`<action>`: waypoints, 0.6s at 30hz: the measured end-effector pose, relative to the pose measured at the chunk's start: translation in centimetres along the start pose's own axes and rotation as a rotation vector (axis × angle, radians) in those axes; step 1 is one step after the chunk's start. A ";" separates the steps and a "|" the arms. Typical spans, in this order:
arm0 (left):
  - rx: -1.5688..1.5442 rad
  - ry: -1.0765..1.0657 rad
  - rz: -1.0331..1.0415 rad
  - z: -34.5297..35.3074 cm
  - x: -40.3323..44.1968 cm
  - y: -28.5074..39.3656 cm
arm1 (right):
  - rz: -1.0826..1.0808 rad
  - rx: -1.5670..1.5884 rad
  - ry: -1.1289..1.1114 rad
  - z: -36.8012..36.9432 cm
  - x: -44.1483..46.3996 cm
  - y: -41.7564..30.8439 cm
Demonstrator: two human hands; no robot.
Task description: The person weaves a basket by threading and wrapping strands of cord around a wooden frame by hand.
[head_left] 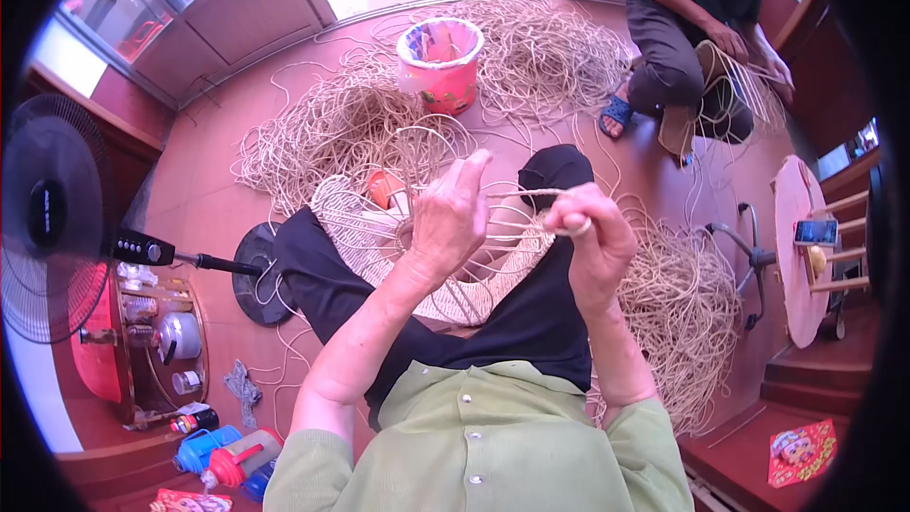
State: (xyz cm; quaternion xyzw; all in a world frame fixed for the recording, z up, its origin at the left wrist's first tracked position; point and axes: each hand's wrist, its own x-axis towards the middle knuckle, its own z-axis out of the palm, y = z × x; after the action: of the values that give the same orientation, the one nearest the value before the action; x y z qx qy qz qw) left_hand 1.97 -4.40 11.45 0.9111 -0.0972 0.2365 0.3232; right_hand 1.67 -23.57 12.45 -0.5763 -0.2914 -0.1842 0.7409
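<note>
A round woven piece of pale cord [455, 303] rests between my knees, with loose strands crossing its open middle. Above its centre is my left hand [450, 213], fingers bent together around cord strands. My right hand [592, 232] is closed in a fist on a length of cord [517, 193] at the piece's right side. Strands run between the two hands. My left palm and part of the piece's middle are hidden behind the left hand.
Large heaps of cord [559, 57] lie ahead and at the right [673, 313]. A pink bucket [443, 85] stands ahead. A fan [52, 213] is at the left, a round stool [801, 251] at the right. Another person [668, 47] sits at the upper right, holding strands.
</note>
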 end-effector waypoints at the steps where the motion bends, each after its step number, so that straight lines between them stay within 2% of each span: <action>1: 0.030 -0.048 -0.063 -0.3 -0.1 -0.1 | 0.021 0.035 0.015 0.1 -0.6 -0.3; 2: 0.063 -0.098 -0.124 -0.7 -0.2 -0.2 | -0.082 -0.042 -0.066 -0.3 -0.8 -0.3; 3: -0.013 -0.117 -0.050 -0.8 -0.5 -1.6 | -0.142 -0.088 -0.088 -0.3 -0.9 -0.6; 5: -0.166 -0.159 0.087 -1.2 -1.2 -3.7 | -0.076 0.027 -0.059 0.2 -0.9 -0.7; 6: -0.146 -0.056 0.107 -1.1 -1.4 -3.5 | 0.051 -0.013 0.015 0.7 -0.8 -0.5; 7: -0.099 0.009 0.172 -1.0 -1.6 -2.9 | 0.150 -0.167 -0.043 0.7 -0.5 0.8; 8: -0.057 0.068 0.234 -1.3 -1.3 -0.5 | 0.240 -0.332 -0.119 0.7 -0.2 2.2; 9: -0.176 0.113 0.459 -1.1 -0.6 2.7 | 0.319 -0.494 -0.210 0.8 0.1 3.5; 11: -0.475 0.199 0.740 0.0 -0.9 10.3 | 0.016 -0.433 -0.422 2.3 -0.5 6.4; 13: -0.496 0.027 0.835 0.2 -2.6 15.9 | 0.003 -0.215 -0.505 4.3 -0.4 6.2; 14: -0.623 0.072 0.887 1.9 -2.9 17.0 | 0.355 -0.071 -0.439 3.6 -0.3 4.7; 15: -0.613 0.094 0.829 1.8 -3.0 16.7 | 0.470 -0.073 -0.305 1.7 0.5 3.3; 16: -0.602 0.117 0.770 1.3 -2.8 15.8 | 0.394 -0.182 -0.154 -2.1 0.4 5.2; 17: -0.586 0.142 0.711 0.7 -2.5 14.5 | 0.548 -0.212 0.023 -6.1 1.6 3.6; 18: -0.446 0.081 0.610 -0.1 -3.0 11.0 | 0.541 -0.118 0.349 -14.2 1.5 5.2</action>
State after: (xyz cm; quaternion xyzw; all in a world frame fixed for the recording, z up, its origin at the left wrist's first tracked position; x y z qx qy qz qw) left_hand -4.32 -12.75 15.97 0.7374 -0.4005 0.3306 0.4319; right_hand 9.10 -35.71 7.22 -0.6344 0.0147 -0.0931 0.7672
